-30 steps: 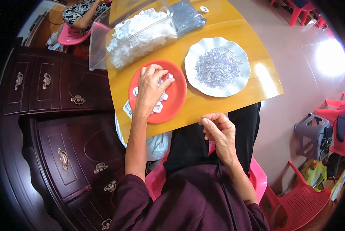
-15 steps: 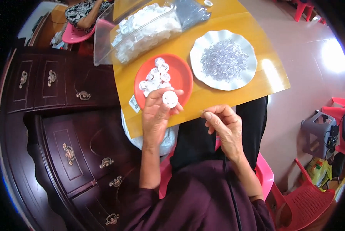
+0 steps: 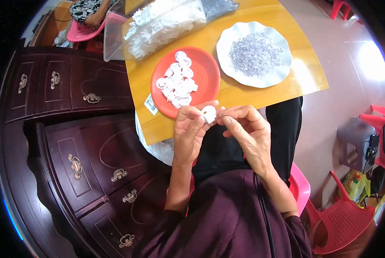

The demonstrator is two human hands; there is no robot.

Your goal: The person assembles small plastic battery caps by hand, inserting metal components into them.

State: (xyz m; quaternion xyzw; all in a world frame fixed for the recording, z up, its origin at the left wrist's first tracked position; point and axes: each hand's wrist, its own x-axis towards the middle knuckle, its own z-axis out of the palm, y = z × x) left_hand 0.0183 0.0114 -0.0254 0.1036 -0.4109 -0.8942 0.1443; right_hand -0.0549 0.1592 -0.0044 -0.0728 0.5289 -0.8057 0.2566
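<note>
My left hand [image 3: 189, 133] pinches a small white round plastic piece [image 3: 208, 114] just below the front edge of the yellow table [image 3: 244, 96]. My right hand [image 3: 248, 131] meets it from the right, fingertips closed on a thin metal pin [image 3: 220, 115] that touches the piece. Just beyond the hands, an orange plate [image 3: 207, 79] holds a heap of the same white round pieces [image 3: 178, 84]. To its right, a white scalloped plate [image 3: 282, 71] carries a pile of small silvery metal pins [image 3: 254, 53].
A clear plastic tub [image 3: 158, 26] full of white pieces stands at the table's far side. A dark wooden cabinet with brass-handled drawers [image 3: 76, 137] is at my left. Pink and red plastic chairs [image 3: 342, 219] stand at the right. Another person [image 3: 87, 10] sits at the top left.
My left hand picked a white piece off the orange plate and drew it back toward me. My right hand rose from my lap and now meets it with a pin.
</note>
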